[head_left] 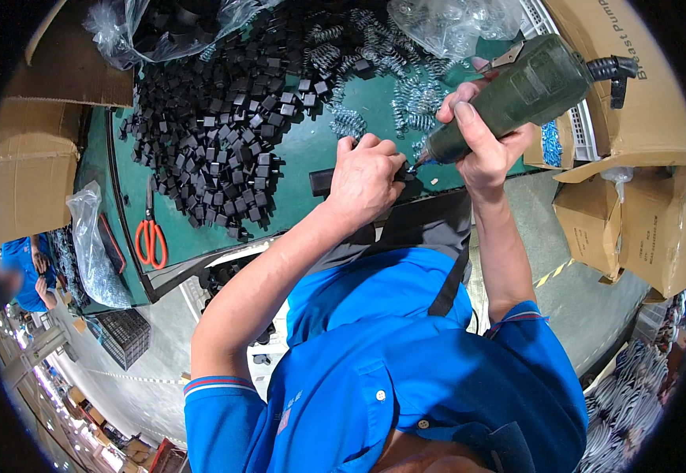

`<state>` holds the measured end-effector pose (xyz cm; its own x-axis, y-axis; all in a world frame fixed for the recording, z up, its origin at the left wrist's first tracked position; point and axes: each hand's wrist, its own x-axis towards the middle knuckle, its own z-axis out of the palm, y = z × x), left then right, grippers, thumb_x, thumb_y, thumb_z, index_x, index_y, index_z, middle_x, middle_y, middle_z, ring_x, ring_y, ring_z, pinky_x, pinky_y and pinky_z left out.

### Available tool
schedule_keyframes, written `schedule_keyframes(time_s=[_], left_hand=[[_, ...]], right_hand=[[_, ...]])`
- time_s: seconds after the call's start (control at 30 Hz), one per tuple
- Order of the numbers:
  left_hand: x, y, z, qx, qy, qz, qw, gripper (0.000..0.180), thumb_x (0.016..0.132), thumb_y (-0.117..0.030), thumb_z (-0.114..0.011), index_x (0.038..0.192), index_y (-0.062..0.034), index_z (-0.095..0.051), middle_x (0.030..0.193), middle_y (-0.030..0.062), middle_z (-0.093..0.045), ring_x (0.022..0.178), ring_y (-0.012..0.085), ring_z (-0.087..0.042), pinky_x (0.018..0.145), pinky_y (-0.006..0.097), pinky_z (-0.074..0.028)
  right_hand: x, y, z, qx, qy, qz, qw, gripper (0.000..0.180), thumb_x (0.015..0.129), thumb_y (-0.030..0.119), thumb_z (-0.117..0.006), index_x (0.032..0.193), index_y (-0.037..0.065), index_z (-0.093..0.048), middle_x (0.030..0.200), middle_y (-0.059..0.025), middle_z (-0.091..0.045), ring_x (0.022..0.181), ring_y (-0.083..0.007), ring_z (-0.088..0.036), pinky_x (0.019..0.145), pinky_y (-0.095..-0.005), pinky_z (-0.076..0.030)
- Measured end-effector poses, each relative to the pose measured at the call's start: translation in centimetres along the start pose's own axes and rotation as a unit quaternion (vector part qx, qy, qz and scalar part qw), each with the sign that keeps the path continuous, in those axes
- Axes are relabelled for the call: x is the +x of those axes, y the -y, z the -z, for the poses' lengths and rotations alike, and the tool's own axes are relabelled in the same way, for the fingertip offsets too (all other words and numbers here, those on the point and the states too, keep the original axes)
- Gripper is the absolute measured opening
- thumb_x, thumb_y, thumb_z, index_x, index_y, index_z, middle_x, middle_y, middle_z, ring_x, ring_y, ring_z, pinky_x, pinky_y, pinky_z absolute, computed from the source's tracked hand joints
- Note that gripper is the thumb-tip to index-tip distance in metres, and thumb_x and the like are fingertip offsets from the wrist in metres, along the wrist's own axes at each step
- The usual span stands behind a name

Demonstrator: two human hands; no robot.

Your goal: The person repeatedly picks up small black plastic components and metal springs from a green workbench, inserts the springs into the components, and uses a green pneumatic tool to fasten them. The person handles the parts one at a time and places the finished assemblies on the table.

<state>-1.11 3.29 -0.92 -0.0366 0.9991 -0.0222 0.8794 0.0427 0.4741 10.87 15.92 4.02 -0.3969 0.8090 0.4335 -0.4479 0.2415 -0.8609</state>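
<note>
At the near edge of the green worktable [374, 101], my left hand [365, 177] is closed around a black part [321, 183], one end of which sticks out to the left. My right hand [485, 142] grips a dark green electric screwdriver [528, 85], tilted with its cord end up to the right. Its bit points down to the left and meets the end of the black part beside my left fingertips; the exact contact is too small to make out. Beyond my hands lie metal coil springs [348, 124] and a large heap of small black blocks [225, 150].
Orange-handled scissors [151, 240] lie left of the heap. Clear plastic bags [457, 25] rest at the back. A small box of blue screws [551, 144] stands at the right, near open cardboard boxes [650, 225]. Another person in blue [20, 264] is at far left.
</note>
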Motion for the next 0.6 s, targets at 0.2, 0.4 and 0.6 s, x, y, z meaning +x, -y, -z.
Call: schedule_keyframes(time_s=[0.2,0.4,0.6], left_hand=[[0.1,-0.2,0.3,0.005,0.000,0.001,1.000,0.037,0.070,-0.022,-0.076,0.105,-0.0106,-0.071,0.097,0.0029,-0.062,0.104,0.0246,-0.056,0.090,0.042,-0.038],[0.1,0.2,-0.6,-0.018,-0.056,-0.022,0.998,0.019,0.068,-0.020,-0.075,0.083,-0.0105,-0.068,0.087,0.0024,-0.060,0.099,0.0237,-0.056,0.084,0.044,-0.037],[0.0,0.3,-0.5,-0.024,-0.046,-0.015,0.999,0.021,0.067,-0.020,-0.075,0.085,-0.0110,-0.069,0.086,0.0023,-0.059,0.098,0.0240,-0.056,0.083,0.043,-0.037]], right_hand=[[-0.5,0.1,-0.2,-0.016,0.043,0.010,0.999,0.052,0.081,-0.002,-0.065,0.128,-0.011,-0.047,0.088,-0.0109,-0.059,0.074,-0.0200,-0.059,0.068,-0.0349,-0.052],[-2.3,-0.6,0.0,-0.023,0.110,-0.027,0.993,0.055,0.077,-0.009,-0.060,0.128,-0.001,-0.041,0.089,-0.0071,-0.055,0.078,-0.0176,-0.055,0.072,-0.0356,-0.052],[-3.0,-1.0,-0.4,0.045,0.116,-0.079,0.989,0.056,0.076,-0.015,-0.058,0.126,0.002,-0.041,0.090,-0.0061,-0.055,0.080,-0.0170,-0.056,0.073,-0.0344,-0.050]])
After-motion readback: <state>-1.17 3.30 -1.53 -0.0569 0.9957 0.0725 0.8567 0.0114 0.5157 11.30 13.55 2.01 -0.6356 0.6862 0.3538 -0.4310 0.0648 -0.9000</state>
